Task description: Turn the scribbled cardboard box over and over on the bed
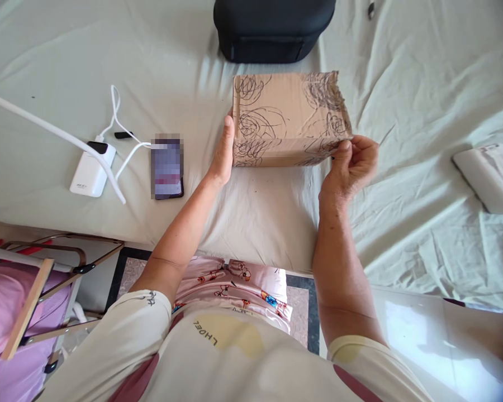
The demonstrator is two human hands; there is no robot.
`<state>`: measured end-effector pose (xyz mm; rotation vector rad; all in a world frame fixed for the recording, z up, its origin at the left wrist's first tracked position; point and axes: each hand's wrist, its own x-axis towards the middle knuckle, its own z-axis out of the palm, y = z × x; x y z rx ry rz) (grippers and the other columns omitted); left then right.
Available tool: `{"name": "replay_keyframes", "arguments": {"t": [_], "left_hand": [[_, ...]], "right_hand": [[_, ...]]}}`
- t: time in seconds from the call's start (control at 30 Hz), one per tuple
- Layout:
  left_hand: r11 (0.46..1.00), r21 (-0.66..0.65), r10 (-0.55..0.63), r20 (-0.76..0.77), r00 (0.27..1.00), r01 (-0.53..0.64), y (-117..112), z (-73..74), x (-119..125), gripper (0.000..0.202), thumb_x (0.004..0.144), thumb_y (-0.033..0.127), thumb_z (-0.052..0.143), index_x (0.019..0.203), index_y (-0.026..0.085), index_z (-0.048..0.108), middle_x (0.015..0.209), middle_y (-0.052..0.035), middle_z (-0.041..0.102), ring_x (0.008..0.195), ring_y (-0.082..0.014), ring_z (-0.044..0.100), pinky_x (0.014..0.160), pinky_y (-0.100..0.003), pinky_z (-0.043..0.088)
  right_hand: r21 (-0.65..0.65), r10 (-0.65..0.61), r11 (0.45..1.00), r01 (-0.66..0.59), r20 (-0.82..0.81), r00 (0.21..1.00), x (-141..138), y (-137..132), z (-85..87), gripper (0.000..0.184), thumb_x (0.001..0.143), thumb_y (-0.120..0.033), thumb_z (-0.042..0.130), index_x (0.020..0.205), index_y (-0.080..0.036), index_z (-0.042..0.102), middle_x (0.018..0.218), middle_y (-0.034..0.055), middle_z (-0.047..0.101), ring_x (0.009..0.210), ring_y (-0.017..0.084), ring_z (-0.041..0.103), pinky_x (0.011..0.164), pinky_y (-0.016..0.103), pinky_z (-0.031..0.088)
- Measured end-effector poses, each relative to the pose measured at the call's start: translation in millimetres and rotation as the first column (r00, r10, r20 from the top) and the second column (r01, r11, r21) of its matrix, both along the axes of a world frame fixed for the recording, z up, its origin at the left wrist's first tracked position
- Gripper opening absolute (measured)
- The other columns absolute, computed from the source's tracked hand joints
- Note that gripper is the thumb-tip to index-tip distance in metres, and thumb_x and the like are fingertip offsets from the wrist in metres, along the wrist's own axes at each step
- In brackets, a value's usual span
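Note:
A brown cardboard box [288,117] covered in black scribbles sits on a pale green bedsheet [251,212] in front of me. My left hand [223,153] lies flat against the box's left end, thumb up along the edge. At the box's near right corner my right hand [352,163] has its fingers curled and pinching the cardboard edge. Both forearms reach out over the bed's near edge.
A black case [272,28] lies just behind the box. To the left are a phone [166,166], a white power bank [92,170] with white cables, and a white rod [50,131]. A white flat object [488,176] rests at the right. A folding chair frame [46,279] stands lower left.

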<state>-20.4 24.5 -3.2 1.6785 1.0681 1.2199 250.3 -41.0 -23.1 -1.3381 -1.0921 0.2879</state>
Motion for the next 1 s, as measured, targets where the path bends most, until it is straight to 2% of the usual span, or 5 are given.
{"name": "replay_keyframes", "arguments": {"t": [0.1, 0.23, 0.4, 0.67, 1.0], "left_hand": [[0.998, 0.041, 0.045, 0.007, 0.999, -0.045, -2, 0.6, 2, 0.076, 0.103, 0.077, 0.007, 0.161, 0.038, 0.038, 0.166, -0.0036, 0.049, 0.162, -0.0185, 0.038, 0.132, -0.042, 0.038], [0.973, 0.196, 0.124, -0.006, 0.992, -0.120, -20, 17.9, 6, 0.071, 0.103, 0.064, 0.032, 0.164, 0.026, 0.037, 0.172, -0.0104, 0.039, 0.159, -0.0255, 0.042, 0.118, -0.047, 0.044], [0.982, 0.120, 0.172, -0.269, 0.948, -0.144, -31, 29.6, 3, 0.111, 0.080, 0.031, 0.084, 0.168, 0.035, 0.017, 0.178, -0.0064, 0.031, 0.162, -0.0192, 0.039, 0.130, -0.036, 0.044], [0.950, 0.043, 0.268, -0.623, 0.735, -0.310, -24, 12.4, 4, 0.071, 0.074, 0.018, 0.092, 0.137, 0.019, 0.060, 0.151, -0.0169, 0.064, 0.154, -0.0389, 0.048, 0.132, -0.062, 0.031], [0.924, 0.265, 0.368, -0.434, 0.822, -0.274, -24, 6.2, 6, 0.056, 0.092, 0.057, 0.076, 0.129, 0.021, 0.052, 0.128, -0.0126, 0.071, 0.131, -0.0294, 0.066, 0.119, -0.047, 0.049]], "right_hand": [[0.039, -0.091, 0.995, 0.090, 0.038, 0.995, -9, -1, 2.5, 0.045, 0.101, -0.069, 0.049, 0.107, -0.027, 0.062, 0.086, 0.0006, 0.053, 0.079, 0.017, 0.058, 0.077, 0.037, 0.052], [0.022, -0.079, 0.997, 0.078, 0.082, 0.993, -13, -1, 3.8, 0.041, 0.101, -0.065, 0.049, 0.107, -0.027, 0.061, 0.089, 0.0015, 0.059, 0.082, 0.018, 0.062, 0.080, 0.039, 0.056], [-0.065, -0.003, 0.998, 0.009, 0.094, 0.996, -11, -1, -3.8, 0.026, 0.096, -0.043, 0.055, 0.115, -0.024, 0.057, 0.095, 0.0019, 0.064, 0.088, 0.018, 0.066, 0.082, 0.040, 0.056], [-0.252, 0.100, 0.967, -0.028, 0.275, 0.956, -4, -1, -18.0, 0.035, 0.086, -0.035, 0.063, 0.119, -0.026, 0.053, 0.101, 0.0020, 0.063, 0.088, 0.019, 0.065, 0.090, 0.047, 0.057], [-0.035, -0.063, 0.996, 0.083, 0.388, 0.919, -23, -18, 17.9, 0.079, 0.092, -0.050, 0.071, 0.157, -0.031, 0.032, 0.130, 0.0118, 0.061, 0.110, 0.026, 0.063, 0.109, 0.057, 0.052]]}}
